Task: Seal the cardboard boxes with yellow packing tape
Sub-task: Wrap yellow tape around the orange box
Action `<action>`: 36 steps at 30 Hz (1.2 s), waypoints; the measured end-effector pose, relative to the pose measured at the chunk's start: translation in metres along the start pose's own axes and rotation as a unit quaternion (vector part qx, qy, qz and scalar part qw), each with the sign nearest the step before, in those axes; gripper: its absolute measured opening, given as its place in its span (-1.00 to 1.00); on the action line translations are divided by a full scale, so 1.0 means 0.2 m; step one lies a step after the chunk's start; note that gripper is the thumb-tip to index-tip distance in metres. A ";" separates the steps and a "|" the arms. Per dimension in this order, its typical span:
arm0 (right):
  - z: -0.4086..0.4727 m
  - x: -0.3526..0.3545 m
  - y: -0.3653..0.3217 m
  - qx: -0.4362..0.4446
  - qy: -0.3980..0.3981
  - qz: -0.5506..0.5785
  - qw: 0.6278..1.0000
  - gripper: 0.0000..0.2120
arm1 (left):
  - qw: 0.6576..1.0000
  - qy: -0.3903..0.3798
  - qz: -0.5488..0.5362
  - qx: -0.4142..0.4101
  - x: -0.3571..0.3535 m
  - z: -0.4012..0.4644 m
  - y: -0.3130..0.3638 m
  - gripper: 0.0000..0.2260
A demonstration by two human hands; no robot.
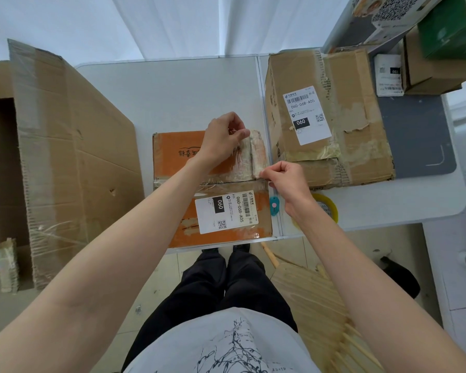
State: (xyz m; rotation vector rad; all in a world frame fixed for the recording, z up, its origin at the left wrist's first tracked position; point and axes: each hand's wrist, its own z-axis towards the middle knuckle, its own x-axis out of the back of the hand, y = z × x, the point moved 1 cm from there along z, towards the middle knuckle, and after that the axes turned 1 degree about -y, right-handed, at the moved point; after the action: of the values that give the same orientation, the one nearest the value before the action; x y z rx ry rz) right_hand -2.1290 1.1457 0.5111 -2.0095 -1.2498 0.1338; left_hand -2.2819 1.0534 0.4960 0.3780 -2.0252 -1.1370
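Note:
An orange cardboard box [172,157] with a white shipping label lies flat on the white table [172,98] in front of me. A strip of pale yellowish tape [257,154] stretches over the box's right end. My left hand [222,138] pinches the strip's far end at the box's top right. My right hand [287,179] pinches the near end at the box's right edge, by the middle seam. The yellow tape roll [327,208] lies on the table behind my right wrist, partly hidden.
A larger brown box [355,125] with a label stands to the right, touching the table divider. A small teal cutter [274,205] lies beside the orange box. Big flattened cardboard [65,146] leans at the left. Stacked boxes [436,63] fill the far right corner.

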 end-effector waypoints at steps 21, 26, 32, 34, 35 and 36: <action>0.00 0.01 -0.07 -0.045 -0.047 0.009 0.998 -0.93 | 1.000 0.005 -0.027 0.009 0.01 0.02 -0.02 -0.91; 0.01 0.01 -0.07 -0.055 -0.048 0.029 0.997 -0.91 | 1.000 0.007 -0.027 0.009 0.01 0.02 -0.01 -0.92; 0.01 0.00 -0.06 -0.059 -0.039 0.044 0.996 -0.89 | 1.000 0.011 -0.024 0.011 0.01 0.03 -0.01 -0.91; 0.01 -0.01 -0.06 -0.062 -0.038 0.049 0.996 -0.88 | 1.000 0.010 -0.017 0.013 0.00 0.03 -0.01 -0.90; 0.00 -0.01 -0.06 -0.063 -0.037 0.053 0.996 -0.88 | 1.000 0.009 -0.013 0.014 0.00 0.03 -0.01 -0.90; 0.00 -0.01 -0.06 -0.063 -0.036 0.056 0.996 -0.88 | 1.000 0.009 -0.010 0.015 0.00 0.03 -0.01 -0.90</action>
State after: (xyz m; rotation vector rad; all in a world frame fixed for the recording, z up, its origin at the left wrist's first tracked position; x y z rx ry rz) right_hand -2.1385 1.1466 0.5173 -2.2020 -1.2177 0.1862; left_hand -2.2871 1.0563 0.4924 0.4223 -2.0284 -1.1117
